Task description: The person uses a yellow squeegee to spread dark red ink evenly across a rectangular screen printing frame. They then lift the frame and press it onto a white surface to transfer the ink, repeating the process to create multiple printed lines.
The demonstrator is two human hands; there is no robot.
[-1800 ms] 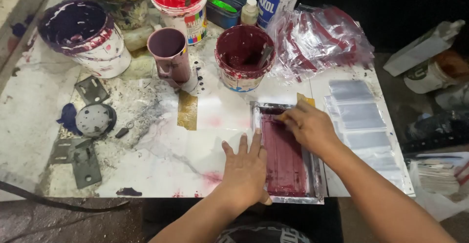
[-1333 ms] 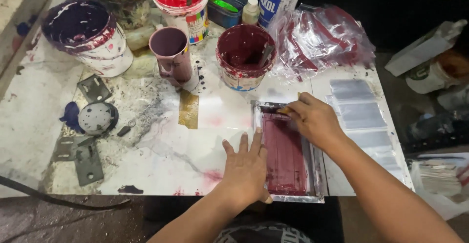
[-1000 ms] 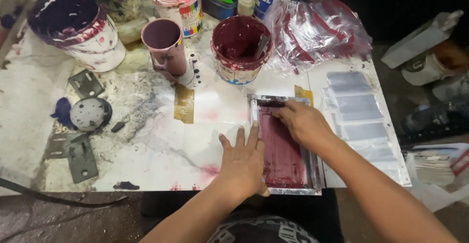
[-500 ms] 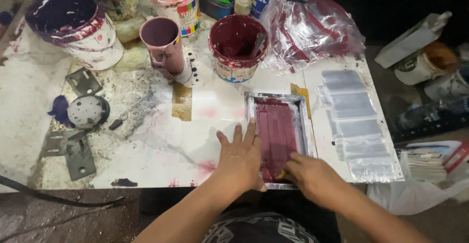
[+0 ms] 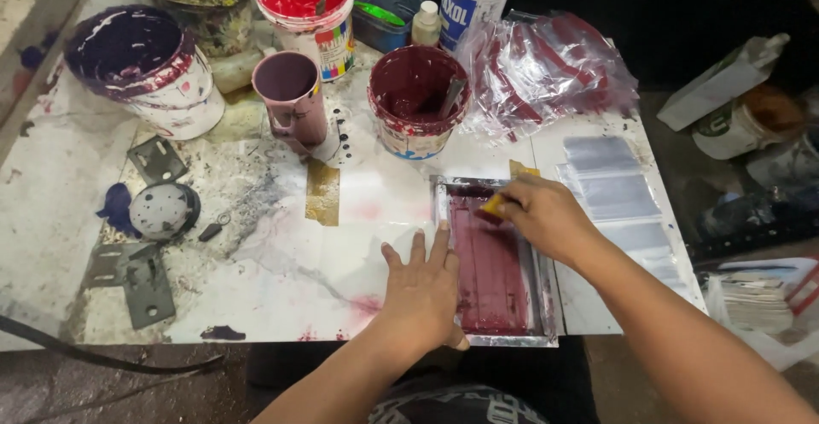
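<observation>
left hand (image 5: 424,292) fingers spread flat on screen frame (image 5: 495,262); right hand (image 5: 546,215) fingers pinch yellow squeegee (image 5: 493,206).

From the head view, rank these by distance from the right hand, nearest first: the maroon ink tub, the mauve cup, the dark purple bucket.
Measured from the right hand at the far end of the screen frame:
1. Maroon ink tub, just beyond and to the left of the hand.
2. Mauve cup, further left.
3. Dark purple bucket, at the far left corner of the table.
</observation>
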